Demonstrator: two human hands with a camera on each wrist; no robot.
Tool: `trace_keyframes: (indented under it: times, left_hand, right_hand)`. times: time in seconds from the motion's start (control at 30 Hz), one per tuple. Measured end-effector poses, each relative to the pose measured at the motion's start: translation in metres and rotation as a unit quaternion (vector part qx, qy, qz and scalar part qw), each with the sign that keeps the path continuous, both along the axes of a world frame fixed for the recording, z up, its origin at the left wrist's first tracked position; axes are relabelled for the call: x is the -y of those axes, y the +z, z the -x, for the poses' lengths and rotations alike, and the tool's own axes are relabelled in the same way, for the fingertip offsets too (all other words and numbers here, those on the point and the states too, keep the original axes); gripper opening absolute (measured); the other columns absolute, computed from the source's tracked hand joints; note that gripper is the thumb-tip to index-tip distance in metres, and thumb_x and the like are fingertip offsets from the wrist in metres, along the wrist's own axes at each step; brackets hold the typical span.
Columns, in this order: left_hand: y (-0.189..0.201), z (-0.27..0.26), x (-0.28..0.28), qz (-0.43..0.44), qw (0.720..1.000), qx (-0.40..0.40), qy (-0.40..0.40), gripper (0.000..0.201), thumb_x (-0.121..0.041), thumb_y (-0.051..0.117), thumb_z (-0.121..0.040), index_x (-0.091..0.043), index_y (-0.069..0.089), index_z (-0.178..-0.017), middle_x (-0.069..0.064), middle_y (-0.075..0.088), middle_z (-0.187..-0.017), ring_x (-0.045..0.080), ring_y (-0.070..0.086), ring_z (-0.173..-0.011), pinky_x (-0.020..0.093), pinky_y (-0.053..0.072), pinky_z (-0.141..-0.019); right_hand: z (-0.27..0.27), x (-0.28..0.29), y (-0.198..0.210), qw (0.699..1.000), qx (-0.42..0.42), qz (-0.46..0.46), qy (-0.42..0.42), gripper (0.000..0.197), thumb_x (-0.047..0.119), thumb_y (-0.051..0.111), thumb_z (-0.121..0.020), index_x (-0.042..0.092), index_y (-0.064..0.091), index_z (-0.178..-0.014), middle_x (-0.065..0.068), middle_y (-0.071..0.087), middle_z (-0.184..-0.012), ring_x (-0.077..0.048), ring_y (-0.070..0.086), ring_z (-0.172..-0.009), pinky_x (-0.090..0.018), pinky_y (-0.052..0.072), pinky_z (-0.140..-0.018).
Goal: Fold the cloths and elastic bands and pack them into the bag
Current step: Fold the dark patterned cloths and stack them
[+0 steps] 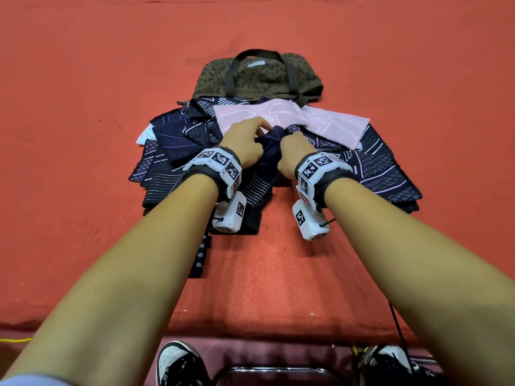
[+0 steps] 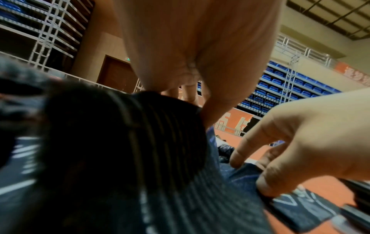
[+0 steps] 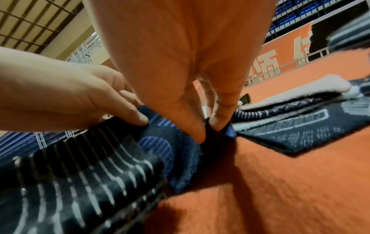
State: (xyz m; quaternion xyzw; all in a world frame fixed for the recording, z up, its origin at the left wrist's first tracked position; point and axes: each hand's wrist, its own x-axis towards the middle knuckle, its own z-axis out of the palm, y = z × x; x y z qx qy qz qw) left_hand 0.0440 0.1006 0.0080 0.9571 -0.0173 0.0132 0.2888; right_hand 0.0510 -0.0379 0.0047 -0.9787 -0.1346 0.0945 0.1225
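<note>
A heap of dark navy patterned cloths (image 1: 172, 151) lies on the orange-red surface (image 1: 83, 135), with a pink cloth (image 1: 292, 118) draped over its far side. Behind it lies an olive leopard-print bag (image 1: 259, 76) with dark handles. My left hand (image 1: 250, 135) and right hand (image 1: 292, 143) meet at the middle of the heap and both grip one bunched navy cloth (image 1: 271, 146). In the right wrist view my right hand (image 3: 208, 128) pinches the edge of that cloth (image 3: 170, 142) while my left hand's fingers (image 3: 138, 118) hold it from the left.
A narrow striped elastic band (image 1: 200, 257) lies just in front of the heap, and a white cloth corner (image 1: 143, 136) sticks out on its left. A black cable (image 1: 395, 324) crosses the near right. Past the surface's front edge (image 1: 250, 332) are two shoes (image 1: 178, 363) and a metal frame.
</note>
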Motion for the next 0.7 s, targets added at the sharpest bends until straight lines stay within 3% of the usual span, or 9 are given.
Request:
trace_keyframes:
  times: [0.2, 0.27, 0.43, 0.57, 0.63, 0.7]
  left_hand:
    - [0.005, 0.009, 0.019, 0.021, 0.999, 0.025, -0.028, 0.045, 0.001, 0.057, -0.083, -0.016, 0.061, -0.124, 0.008, 0.066, -0.114, 0.021, 0.058, -0.096, 0.023, 0.043, -0.082]
    - [-0.001, 0.015, 0.019, 0.018, 0.999, 0.022, -0.024, 0.044, 0.000, 0.057, -0.083, -0.015, 0.061, -0.125, 0.008, 0.067, -0.115, 0.021, 0.058, -0.098, 0.021, 0.040, -0.082]
    - [-0.022, 0.031, 0.002, -0.036, 0.999, -0.040, 0.003, 0.051, -0.005, 0.064, -0.080, -0.015, 0.058, -0.130, 0.011, 0.061, -0.131, 0.028, 0.057, -0.119, 0.029, 0.042, -0.099]
    - [-0.034, 0.041, -0.013, -0.079, 0.994, -0.071, 0.015, 0.052, -0.002, 0.061, -0.083, -0.018, 0.059, -0.133, 0.011, 0.059, -0.135, 0.027, 0.054, -0.124, 0.028, 0.040, -0.101]
    - [-0.037, 0.043, -0.016, -0.078, 0.994, -0.076, 0.014, 0.053, -0.002, 0.061, -0.084, -0.021, 0.059, -0.133, 0.010, 0.060, -0.133, 0.026, 0.055, -0.123, 0.025, 0.040, -0.097]
    - [-0.038, 0.045, -0.017, -0.074, 0.994, -0.075, 0.014, 0.052, -0.002, 0.061, -0.082, -0.024, 0.061, -0.128, 0.009, 0.062, -0.130, 0.026, 0.057, -0.119, 0.025, 0.042, -0.093]
  right_hand:
    - [0.010, 0.018, 0.017, 0.999, 0.037, 0.017, 0.005, 0.033, 0.008, 0.055, -0.089, 0.000, 0.057, -0.120, -0.024, 0.045, -0.133, -0.036, 0.055, -0.112, -0.037, 0.046, -0.092]
    - [0.016, 0.024, 0.016, 0.999, 0.033, 0.025, 0.002, 0.028, 0.008, 0.056, -0.087, -0.001, 0.059, -0.113, -0.025, 0.046, -0.131, -0.038, 0.055, -0.110, -0.039, 0.046, -0.092]
    - [0.033, 0.031, 0.010, 0.999, 0.014, 0.038, 0.002, 0.012, 0.007, 0.055, -0.087, 0.002, 0.060, -0.097, -0.024, 0.055, -0.122, -0.038, 0.058, -0.106, -0.037, 0.047, -0.085]
    - [0.042, 0.030, 0.003, 0.999, 0.010, 0.042, 0.009, 0.012, 0.004, 0.052, -0.088, -0.001, 0.060, -0.095, -0.021, 0.058, -0.118, -0.036, 0.059, -0.104, -0.035, 0.045, -0.078]
    - [0.045, 0.027, 0.001, 0.999, 0.001, 0.047, 0.016, 0.007, 0.005, 0.053, -0.089, 0.002, 0.056, -0.083, -0.020, 0.061, -0.113, -0.034, 0.060, -0.101, -0.033, 0.045, -0.073]
    - [0.047, 0.025, -0.002, 0.999, -0.010, 0.039, 0.017, 0.016, 0.006, 0.054, -0.089, 0.005, 0.048, -0.075, -0.019, 0.061, -0.108, -0.033, 0.060, -0.098, -0.031, 0.042, -0.069]
